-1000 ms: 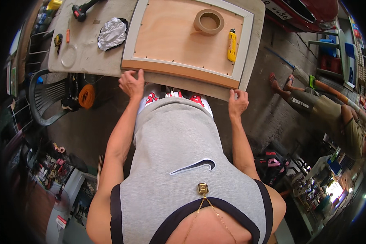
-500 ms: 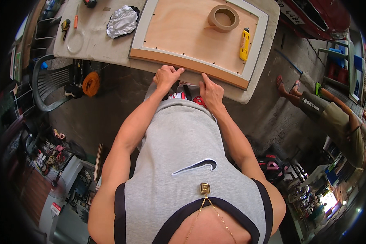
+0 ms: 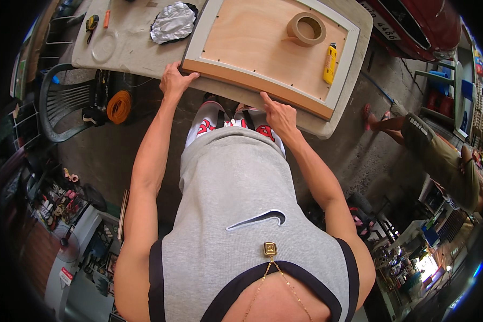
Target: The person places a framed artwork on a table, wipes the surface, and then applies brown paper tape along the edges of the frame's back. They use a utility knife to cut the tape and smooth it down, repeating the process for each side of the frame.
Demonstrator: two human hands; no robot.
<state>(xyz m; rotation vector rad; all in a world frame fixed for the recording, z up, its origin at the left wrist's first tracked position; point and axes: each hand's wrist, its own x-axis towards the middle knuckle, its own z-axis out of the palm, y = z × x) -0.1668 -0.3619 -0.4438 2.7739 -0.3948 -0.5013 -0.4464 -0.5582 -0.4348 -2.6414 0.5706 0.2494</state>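
A framed panel (image 3: pixel 276 45), face down with its wooden back up, lies on the table. A strip of brown tape (image 3: pixel 247 85) runs along its near side. At that side's left end is my left hand (image 3: pixel 174 81), thumb stretched along the tape's edge and fingers apart by the corner. My right hand (image 3: pixel 280 114) is at the right half of the same side, index finger extended against the tape's edge, the other fingers bent and holding nothing visible. On the panel lie a roll of brown tape (image 3: pixel 319 36) and a yellow utility knife (image 3: pixel 329 65).
The pale table (image 3: pixel 137 63) also carries a crumpled silvery cloth (image 3: pixel 173 22), a tape measure (image 3: pixel 92 23) and a clear ring (image 3: pixel 105 47). A dark plastic chair (image 3: pixel 64 102) stands at left. A red car (image 3: pixel 424 27) and another person (image 3: pixel 440 150) are at right.
My left hand has slid left along the near side to the panel's corner. The right hand has stayed near its place, index finger still at the tape. The view has shifted slightly.
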